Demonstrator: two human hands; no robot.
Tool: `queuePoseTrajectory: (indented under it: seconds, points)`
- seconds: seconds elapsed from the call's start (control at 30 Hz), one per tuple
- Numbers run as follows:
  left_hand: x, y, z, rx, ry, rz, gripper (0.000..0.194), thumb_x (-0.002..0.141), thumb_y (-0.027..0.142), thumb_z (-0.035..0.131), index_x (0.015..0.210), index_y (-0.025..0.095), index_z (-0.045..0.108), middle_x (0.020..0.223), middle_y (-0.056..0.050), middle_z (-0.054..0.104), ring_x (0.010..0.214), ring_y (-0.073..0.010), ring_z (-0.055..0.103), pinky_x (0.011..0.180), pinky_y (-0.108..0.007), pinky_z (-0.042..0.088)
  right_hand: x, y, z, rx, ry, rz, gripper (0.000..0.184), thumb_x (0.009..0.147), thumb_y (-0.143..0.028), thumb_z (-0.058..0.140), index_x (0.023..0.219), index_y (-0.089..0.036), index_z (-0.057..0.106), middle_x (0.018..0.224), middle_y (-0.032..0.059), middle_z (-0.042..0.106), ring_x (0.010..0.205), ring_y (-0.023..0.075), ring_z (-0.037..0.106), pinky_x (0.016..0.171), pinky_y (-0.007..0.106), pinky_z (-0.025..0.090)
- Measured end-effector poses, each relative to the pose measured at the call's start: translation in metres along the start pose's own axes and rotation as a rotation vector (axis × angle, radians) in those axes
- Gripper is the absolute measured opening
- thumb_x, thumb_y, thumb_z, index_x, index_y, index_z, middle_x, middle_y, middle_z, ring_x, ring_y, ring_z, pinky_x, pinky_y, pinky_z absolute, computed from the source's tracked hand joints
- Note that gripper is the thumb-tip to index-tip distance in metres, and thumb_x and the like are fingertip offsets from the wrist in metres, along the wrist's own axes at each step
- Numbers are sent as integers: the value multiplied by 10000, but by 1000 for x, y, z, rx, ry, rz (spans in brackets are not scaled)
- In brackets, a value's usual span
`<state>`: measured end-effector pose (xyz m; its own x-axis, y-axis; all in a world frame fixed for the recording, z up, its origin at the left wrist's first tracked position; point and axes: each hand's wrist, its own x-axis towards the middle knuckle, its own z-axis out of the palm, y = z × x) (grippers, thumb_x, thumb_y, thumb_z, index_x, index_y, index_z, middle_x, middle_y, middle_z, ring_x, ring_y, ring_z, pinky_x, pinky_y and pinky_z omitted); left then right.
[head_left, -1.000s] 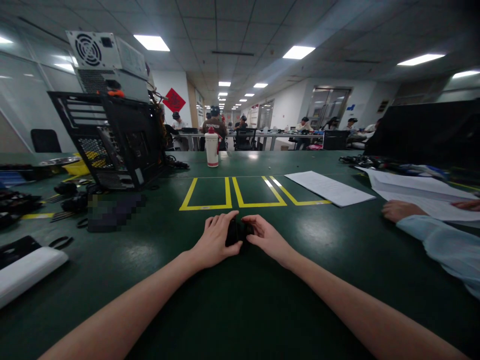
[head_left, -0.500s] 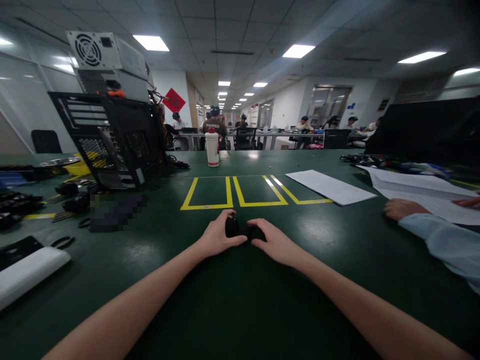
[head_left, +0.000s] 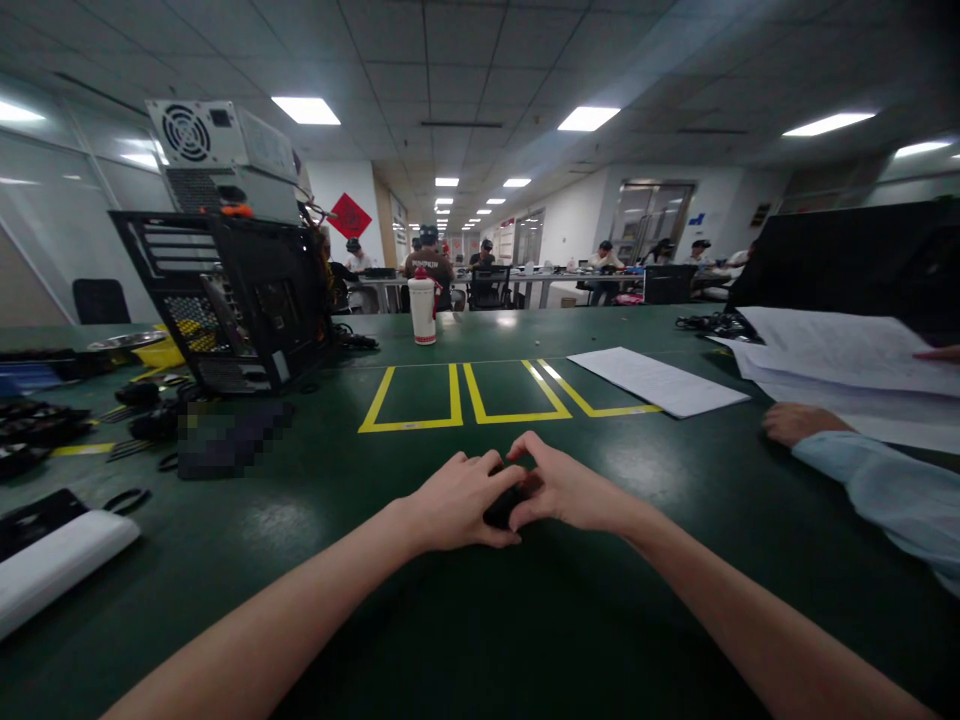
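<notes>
On the counter (head_left: 480, 620), has the case (head_left: 274, 300) at left toward the far edge, presumably for elbow room. Well short of that edge, clamps left fingers (head_left: 498, 482) over the black object (head_left: 499, 511), seemingly for steadiness; curls right fingers (head_left: 532, 511) against it, cannot tell if gripping.

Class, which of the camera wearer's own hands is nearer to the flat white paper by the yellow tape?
Right. The right hand is on the near side of the paper and to its left, not touching it; the left hand is farther left.
</notes>
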<state>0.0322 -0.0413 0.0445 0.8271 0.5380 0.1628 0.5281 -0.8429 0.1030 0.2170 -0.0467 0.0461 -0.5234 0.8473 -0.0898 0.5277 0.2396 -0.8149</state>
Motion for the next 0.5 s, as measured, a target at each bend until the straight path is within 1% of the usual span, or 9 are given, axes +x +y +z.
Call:
queuePoseTrajectory:
  seconds: [0.1,0.17,0.23,0.27,0.33,0.37,0.4,0.47,0.5]
  points:
    - [7,11,1,26,-32,69,388,737,385,544,1098,296,436,1069,-35,444,912,-206,489,746,-324,378,-3,-2,-7,-12,-53,-34,664,513,-325,743,1053,-178,386,1056,69,519,932,205,535,741,299,452]
    - [9,16,0,23,-41,69,305,727,363,553,1019,295,496,1074,-30,438,924,-211,489,744,-324,378,-5,-4,-9,12,-120,-55,651,536,-323,728,1080,-193,395,1085,61,514,952,203,532,761,300,450]
    - [5,19,-2,16,-46,39,324,707,353,571,1020,301,506,1071,-35,443,934,-224,489,752,-334,381,-6,-4,-12,43,-153,-56,627,579,-348,693,1115,-211,397,1122,64,501,942,199,545,755,304,457]
    - [-1,20,-5,12,-51,17,356,698,350,578,1042,308,498,1068,-38,448,943,-232,486,759,-342,384,-6,-4,-14,52,-140,-54,596,611,-367,664,1125,-215,403,1149,70,487,938,195,551,756,308,459]
    - [-23,21,-9,2,-67,-59,423,690,356,574,1098,325,466,1056,-38,462,942,-237,489,774,-358,392,-5,-1,-20,50,-51,-57,512,675,-406,596,1118,-211,431,1182,82,467,929,187,559,772,319,456]
    - [-39,19,-10,-8,-72,-117,427,690,361,566,1103,338,461,1071,-34,459,935,-234,493,776,-361,401,-4,1,-24,41,16,-62,473,699,-418,566,1104,-205,449,1183,86,469,925,183,560,787,325,451]
    - [-58,17,-10,-9,-69,-192,415,701,357,549,1106,356,453,1087,-24,457,929,-225,498,786,-367,407,-4,4,-29,30,83,-68,444,715,-426,546,1087,-198,465,1164,88,486,918,179,562,799,330,445]
    - [-106,9,-7,7,-47,-357,409,710,347,528,1107,383,437,1120,-7,453,932,-220,505,782,-366,430,-2,10,-39,21,186,-63,409,733,-435,521,1058,-190,488,1105,83,529,909,176,566,816,340,438]
    - [-132,4,-3,48,17,-462,396,715,333,512,1101,383,437,1132,-5,453,931,-222,510,781,-372,438,-1,13,-43,20,226,-58,393,737,-435,515,1042,-187,498,1069,80,550,907,177,567,821,343,437]
